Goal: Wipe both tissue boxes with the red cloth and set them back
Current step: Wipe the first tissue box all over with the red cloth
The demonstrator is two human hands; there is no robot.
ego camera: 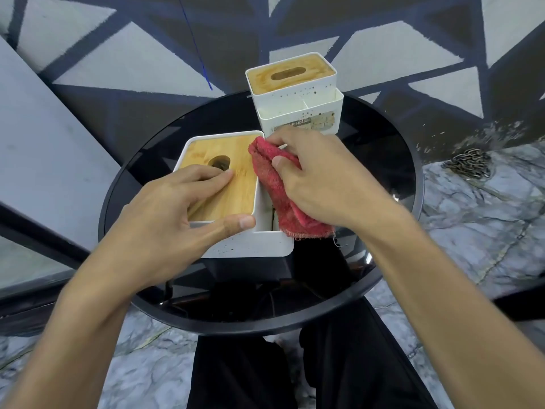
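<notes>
2 tissue boxes stand on the round black counter [383, 172]; both are white with a wooden lid that has an oval opening. The near tissue box [244, 246] is directly under the hands; the far tissue box [290, 81] is behind it, near the back edge of the counter, and no hand touches it. The left hand [165, 214] rests on the near tissue box with its fingers laid almost straight on the lid beside the opening; its thumb is stretched along the near white edge, so this hand is spread and curls around nothing. The right hand [324, 184] pinches the red cloth [277, 190] between thumb and fingers; the cloth lies against the right side of the near tissue box, over its narrow side compartment, and its lower frayed end hangs over the box's right edge. The 2 hands are close together, with the cloth between them.
</notes>
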